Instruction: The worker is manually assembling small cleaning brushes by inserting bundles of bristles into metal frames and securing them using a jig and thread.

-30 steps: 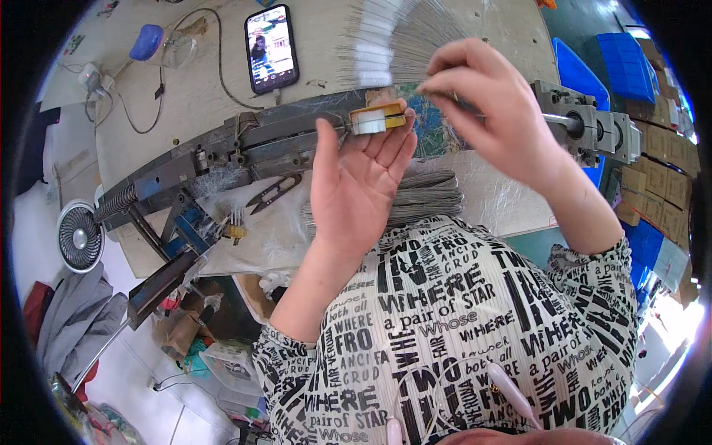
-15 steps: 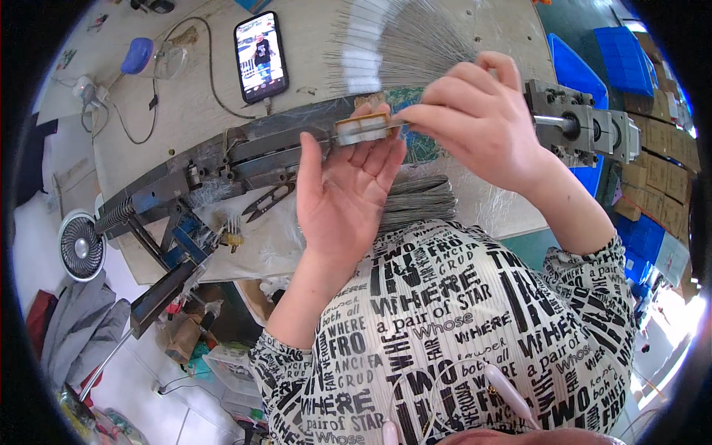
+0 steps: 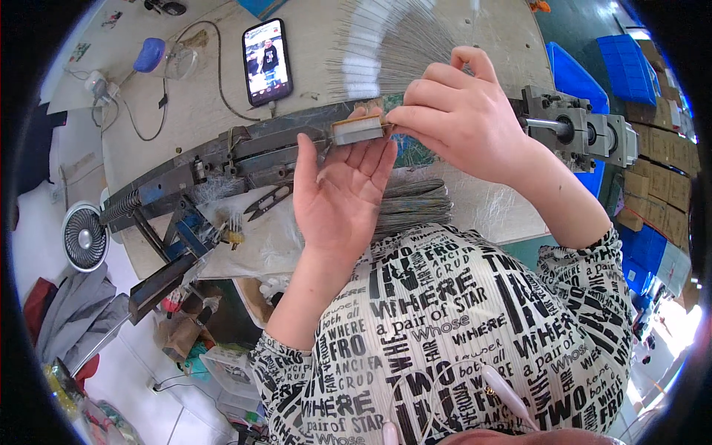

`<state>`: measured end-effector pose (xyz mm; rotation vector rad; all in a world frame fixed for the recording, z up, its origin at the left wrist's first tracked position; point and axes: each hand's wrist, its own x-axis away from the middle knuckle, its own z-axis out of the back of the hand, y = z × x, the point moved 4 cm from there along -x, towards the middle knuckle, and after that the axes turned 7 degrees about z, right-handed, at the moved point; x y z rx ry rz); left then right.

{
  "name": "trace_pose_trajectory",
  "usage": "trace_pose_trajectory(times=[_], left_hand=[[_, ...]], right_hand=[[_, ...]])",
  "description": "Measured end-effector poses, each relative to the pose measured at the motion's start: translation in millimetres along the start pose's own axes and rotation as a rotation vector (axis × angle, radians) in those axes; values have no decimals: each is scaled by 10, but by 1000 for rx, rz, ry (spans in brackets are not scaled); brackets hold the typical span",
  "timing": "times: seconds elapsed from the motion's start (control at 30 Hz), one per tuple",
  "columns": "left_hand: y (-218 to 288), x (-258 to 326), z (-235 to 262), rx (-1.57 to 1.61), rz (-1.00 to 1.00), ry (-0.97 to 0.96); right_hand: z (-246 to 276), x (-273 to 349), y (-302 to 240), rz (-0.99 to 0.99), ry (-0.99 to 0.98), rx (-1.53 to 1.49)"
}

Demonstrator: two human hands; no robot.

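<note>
A small pale rectangular block with amber-brown edges (image 3: 359,131) lies in line with the long dark metal bar of the bench machine (image 3: 274,148). Palm up beneath it is my left hand (image 3: 343,196), its fingers stretched out and reaching under and behind the block, the thumb standing apart. My right hand (image 3: 463,119) pinches with thumb and forefinger at the block's right end; what lies between those fingertips is too small to make out. Thin straight wires (image 3: 393,44) fan out behind both hands. A bundle of grey wires (image 3: 415,204) rests between my left hand and my body.
Black-handled thread snips (image 3: 268,202) lie left of my left hand. Beyond the bar, a phone with a lit screen (image 3: 267,63) is on a cable. A metal shaft and bearing blocks (image 3: 567,132) stand at right, near blue bins (image 3: 627,67). A small fan (image 3: 85,237) is at far left.
My right fingertips have moved slightly left, closer to the block's end. The block appears a little turned, showing more of its pale front face. My left hand stays beneath it.
</note>
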<state>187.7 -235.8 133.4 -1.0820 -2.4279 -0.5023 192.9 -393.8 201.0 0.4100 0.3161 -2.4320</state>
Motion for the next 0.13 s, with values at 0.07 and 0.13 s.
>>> trace_pose_trajectory(times=[0.07, 0.13], left_hand=[[-3, 3, -18, 7, -3, -9], [-1, 16, -25, 14, -3, -15]], right_hand=[[-27, 39, 20, 7, -68, 15], [1, 86, 52, -94, 33, -83]])
